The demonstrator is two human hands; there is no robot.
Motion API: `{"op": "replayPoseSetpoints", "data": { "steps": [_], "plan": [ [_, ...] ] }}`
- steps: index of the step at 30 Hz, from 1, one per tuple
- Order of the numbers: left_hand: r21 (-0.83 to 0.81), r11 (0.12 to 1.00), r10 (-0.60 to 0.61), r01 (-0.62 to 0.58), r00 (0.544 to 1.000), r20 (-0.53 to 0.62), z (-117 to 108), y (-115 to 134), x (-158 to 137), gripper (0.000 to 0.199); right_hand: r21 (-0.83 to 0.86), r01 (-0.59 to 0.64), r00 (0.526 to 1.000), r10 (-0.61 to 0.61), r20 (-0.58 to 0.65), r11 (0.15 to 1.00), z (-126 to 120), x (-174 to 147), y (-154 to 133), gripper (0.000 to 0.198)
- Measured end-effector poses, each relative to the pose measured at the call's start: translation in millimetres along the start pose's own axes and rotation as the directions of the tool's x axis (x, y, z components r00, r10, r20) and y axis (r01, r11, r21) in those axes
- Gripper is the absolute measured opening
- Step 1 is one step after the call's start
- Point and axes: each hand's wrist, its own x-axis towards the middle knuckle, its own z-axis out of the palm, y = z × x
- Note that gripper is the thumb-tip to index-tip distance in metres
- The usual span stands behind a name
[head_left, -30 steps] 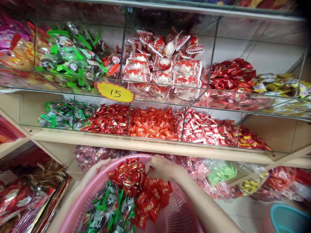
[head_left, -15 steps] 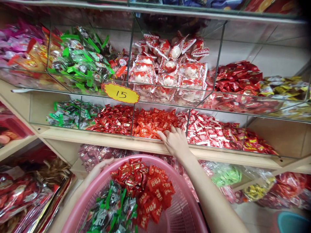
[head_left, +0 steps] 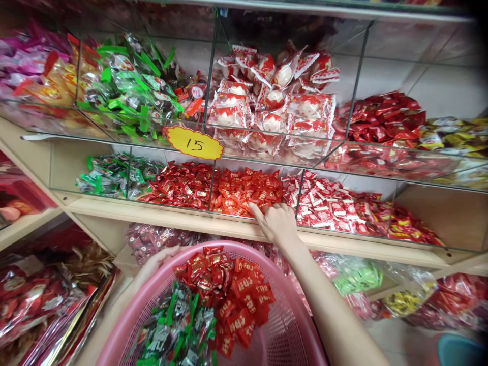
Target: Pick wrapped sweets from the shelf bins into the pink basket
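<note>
At the far left rim of a pink plastic basket (head_left: 305,310), my left hand (head_left: 162,255) grips the edge, its fingers partly hidden. Inside the basket lie green-and-clear wrapped candies (head_left: 171,325), dark red candies (head_left: 208,272) and orange-red candies (head_left: 244,300). My right hand (head_left: 280,222) reaches over the front edge of a lower shelf bin of orange-red wrapped candies (head_left: 247,188). Its thumb is stretched out apart from the fingers, whose tips curl down among the candies and are hidden. No candy shows in its grasp.
Clear dividers separate the candy bins; white-and-red candies (head_left: 331,206) lie right of my right hand, red ones (head_left: 183,183) to the left. A yellow price tag (head_left: 195,144) reading 15 hangs above. Bagged sweets (head_left: 358,277) sit below the wooden shelf ledge (head_left: 152,216).
The view has shifted slightly, so the shelves appear a little further right. My right hand stays at the orange-red candies, and my left hand stays on the basket.
</note>
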Motion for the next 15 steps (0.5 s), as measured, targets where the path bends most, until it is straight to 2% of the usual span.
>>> {"op": "replayPoseSetpoints", "data": {
  "steps": [6,9,12,15],
  "plan": [
    [-0.012,1.000,-0.021,0.023,0.993,0.117,-8.0,-2.2,4.4,0.051,0.103,0.060,0.992,-0.048,-0.118,0.993,6.4,-2.3,8.7,0.058],
    [-0.020,0.999,-0.025,0.028,0.993,0.116,-7.7,-1.6,6.6,0.057,0.228,0.143,0.975,-0.097,-0.200,0.963,6.3,-7.5,14.4,0.048],
    [-0.041,0.998,-0.033,0.038,0.992,0.121,-6.7,-2.2,10.3,0.060,0.409,0.261,0.954,-0.169,-0.247,0.874,-3.8,-19.8,15.2,0.042],
    [-0.049,0.998,-0.044,0.050,0.991,0.123,-5.7,-4.7,11.6,0.062,0.595,0.366,0.929,-0.312,-0.197,0.715,-21.5,-36.8,9.9,0.037]
  ]
}}
